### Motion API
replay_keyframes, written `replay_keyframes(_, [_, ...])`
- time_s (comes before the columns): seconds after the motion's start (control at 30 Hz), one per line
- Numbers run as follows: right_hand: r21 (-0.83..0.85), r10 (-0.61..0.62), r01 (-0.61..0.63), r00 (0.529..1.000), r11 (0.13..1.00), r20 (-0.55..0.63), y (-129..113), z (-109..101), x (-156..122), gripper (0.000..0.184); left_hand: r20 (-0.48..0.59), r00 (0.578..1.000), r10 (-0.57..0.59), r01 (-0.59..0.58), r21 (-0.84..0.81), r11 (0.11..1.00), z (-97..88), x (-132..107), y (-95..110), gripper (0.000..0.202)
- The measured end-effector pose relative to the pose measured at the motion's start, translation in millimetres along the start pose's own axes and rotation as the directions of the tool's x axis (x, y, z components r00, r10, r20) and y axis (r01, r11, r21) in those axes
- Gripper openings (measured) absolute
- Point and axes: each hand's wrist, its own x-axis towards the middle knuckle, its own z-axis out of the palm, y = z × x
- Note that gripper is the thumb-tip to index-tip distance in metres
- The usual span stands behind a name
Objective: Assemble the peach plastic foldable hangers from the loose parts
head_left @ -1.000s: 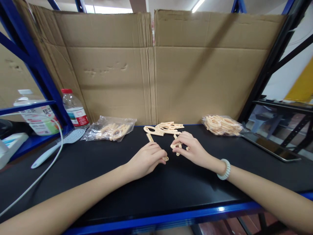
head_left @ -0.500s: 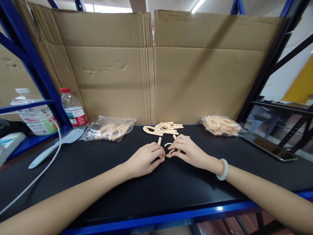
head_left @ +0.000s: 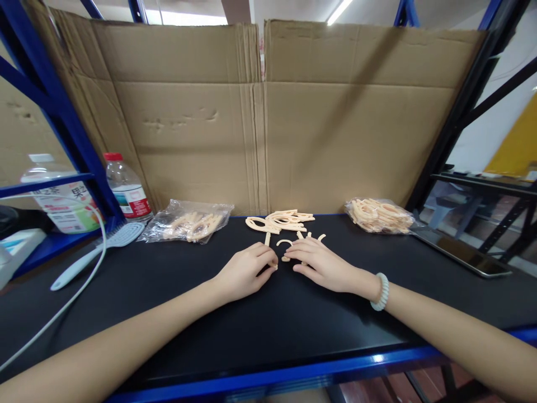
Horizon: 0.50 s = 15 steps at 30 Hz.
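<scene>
My left hand (head_left: 249, 272) is closed, thumb and fingers pinched, round a narrow cream plastic strip (head_left: 267, 239) that sticks up behind the knuckles and shows a small end under the fingertips. To its right, my right hand (head_left: 321, 262) lies low over small cream pieces, its fingers stretched out and the thumb apart. Beside those fingers lies a curved cream hook (head_left: 284, 242), with a small cream end piece (head_left: 286, 259) below it. More piece ends poke out behind the right hand; its palm hides the rest. Just beyond is a pile of cream loop-shaped parts (head_left: 289, 219).
Clear plastic bags of similar cream parts lie at the left (head_left: 187, 223) and right (head_left: 377, 215). A hairbrush (head_left: 98, 254), a white cable (head_left: 62, 307) and a red-capped bottle (head_left: 128, 190) are on the left. A tablet-like device (head_left: 461, 254) lies right. Cardboard (head_left: 356, 129) stands behind the black table (head_left: 260, 341).
My left hand has drawn slightly left with the strip, away from my right hand. The right-hand fingers have straightened and spread over the small pieces, and the hook has shifted left.
</scene>
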Motion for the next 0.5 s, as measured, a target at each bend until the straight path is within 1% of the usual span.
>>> replay_keyframes(0.1, [-0.016,0.011,-0.011,0.999,1.000,-0.035,5,-2,0,0.024,-0.008,1.000,0.009,-0.009,0.011,1.000,0.5,-1,0,0.011])
replay_keyframes(0.2, [-0.028,0.071,-0.073,0.993,0.997,-0.091,19,-9,-1,0.020,-0.011,1.000,0.021,-0.021,0.021,1.000,0.3,-1,1,0.012])
replay_keyframes(0.27, [-0.028,0.099,-0.102,0.990,0.994,-0.101,30,-15,-3,0.018,-0.008,1.000,0.026,-0.026,0.026,0.999,0.1,-1,2,0.012])
replay_keyframes(0.37, [-0.020,0.104,-0.106,0.993,0.994,-0.064,36,-21,-5,0.018,0.003,1.000,0.029,-0.029,0.032,0.999,0.0,-1,3,0.013])
replay_keyframes(0.5, [-0.029,0.120,-0.119,0.993,0.992,0.016,28,-18,-4,0.020,0.013,1.000,0.018,-0.019,0.038,0.999,0.0,-1,4,0.012])
